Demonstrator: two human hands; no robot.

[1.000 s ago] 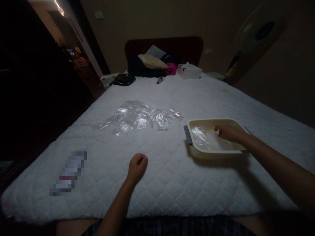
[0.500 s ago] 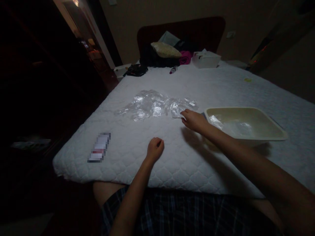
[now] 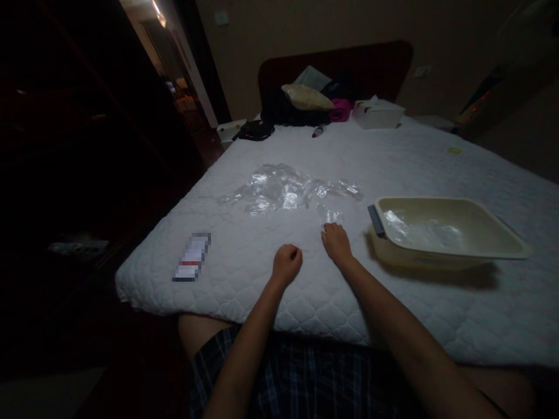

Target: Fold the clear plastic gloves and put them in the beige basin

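My right hand (image 3: 336,242) is closed, with its fingertips on the near edge of a clear plastic bag (image 3: 331,215) that stretches toward the pile. Beyond it, a crumpled heap of clear plastic bags (image 3: 279,185) is spread over the white quilted bed (image 3: 244,262). My left hand (image 3: 287,262) rests on the bed to the left of my right hand, curled into a loose fist, and nothing shows in it. A cream plastic basin (image 3: 441,256) with a grey handle stands to the right; more clear plastic (image 3: 430,231) lies inside it.
A phone (image 3: 192,257), its screen blurred out, lies at the left. Toward the headboard (image 3: 336,58) are a white tissue box (image 3: 379,114), a pink roll (image 3: 339,110), a small bottle (image 3: 318,131), a yellowish bag (image 3: 308,97) and a black item (image 3: 257,130).
My right hand has moved nearer to me and slightly left, drawing a plastic bag out from the pile's right side. My left hand stays curled on the bed. The view has shifted slightly.
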